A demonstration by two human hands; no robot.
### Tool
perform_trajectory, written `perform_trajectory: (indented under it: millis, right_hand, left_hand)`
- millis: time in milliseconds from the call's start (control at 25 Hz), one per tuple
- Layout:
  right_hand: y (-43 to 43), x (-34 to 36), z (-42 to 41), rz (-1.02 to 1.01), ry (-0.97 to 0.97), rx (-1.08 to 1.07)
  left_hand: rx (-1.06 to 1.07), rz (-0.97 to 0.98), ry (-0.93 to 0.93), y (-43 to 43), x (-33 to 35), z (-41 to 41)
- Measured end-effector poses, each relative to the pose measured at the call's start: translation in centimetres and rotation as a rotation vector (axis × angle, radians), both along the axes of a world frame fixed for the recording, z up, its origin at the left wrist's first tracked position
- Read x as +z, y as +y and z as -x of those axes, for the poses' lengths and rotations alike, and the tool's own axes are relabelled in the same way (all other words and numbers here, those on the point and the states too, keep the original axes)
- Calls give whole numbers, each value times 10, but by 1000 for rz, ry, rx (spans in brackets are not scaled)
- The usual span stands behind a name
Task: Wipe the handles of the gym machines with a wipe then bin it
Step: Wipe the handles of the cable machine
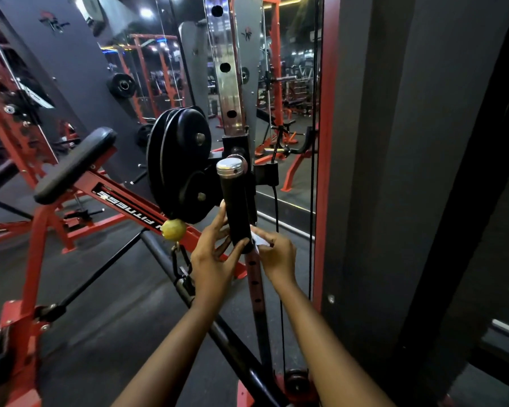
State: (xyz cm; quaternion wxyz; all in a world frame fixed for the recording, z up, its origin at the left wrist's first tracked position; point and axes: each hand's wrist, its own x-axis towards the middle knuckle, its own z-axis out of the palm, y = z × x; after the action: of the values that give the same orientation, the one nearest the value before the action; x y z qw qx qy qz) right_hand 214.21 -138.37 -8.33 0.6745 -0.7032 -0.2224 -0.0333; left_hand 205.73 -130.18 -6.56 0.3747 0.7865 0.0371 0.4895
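- Handle (235,210) of the cable machine stands close to upright, a black grip with a chrome cap (231,166) on top and its lower end down between the two hands.
- Wipe (260,240), a small white piece, sits against the lower right side of the grip. It is pinched in the right hand (278,255), whose fingers curl in on it from the right.
- From that pinch the rest of the grip runs upward toward the cap, so the coming stroke probably travels along the long axis, bottom to top.
- Left hand (212,259) is just as near, on the opposite side. Its index finger lies up the left flank and its thumb across the lower front, fingers mostly straight and holding nothing; it seems to steady the handle.
- Both forearms reach up and forward from the bottom of the view, wrists nearly level, converging on the lower end.
- Black pulley wheels (182,160) stand just left of the handle, apart from both hands.
- No bin shows, so binning looks some way off.
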Motion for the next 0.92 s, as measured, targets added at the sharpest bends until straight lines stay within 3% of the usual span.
perform_trajectory:
  millis: [120,280,440,600,680,800,920]
  right_hand:
    - [-11,-10,18,31,2,4]
    - [-24,0,38,-132,170,9]
    - [-28,15,71,-122,-152,-169]
    - [-13,48,86,63,-746,-520]
    - [1,69,82,174,-954,-638]
    - [19,78,75,420,-1052,-744]
    - [25,57,78,590,-1069,-819]
  left_hand:
    - [-29,13,1,-2,1,2]
    - [-136,9,42,3,8,7]
    - [-242,-43,101,25,11,22]
    - [-211,-185,8,58,11,36]
    - [-156,-272,-73,82,9,44]
    - [-117,-245,-131,115,-10,55]
    - [-169,12,2,135,-34,60]
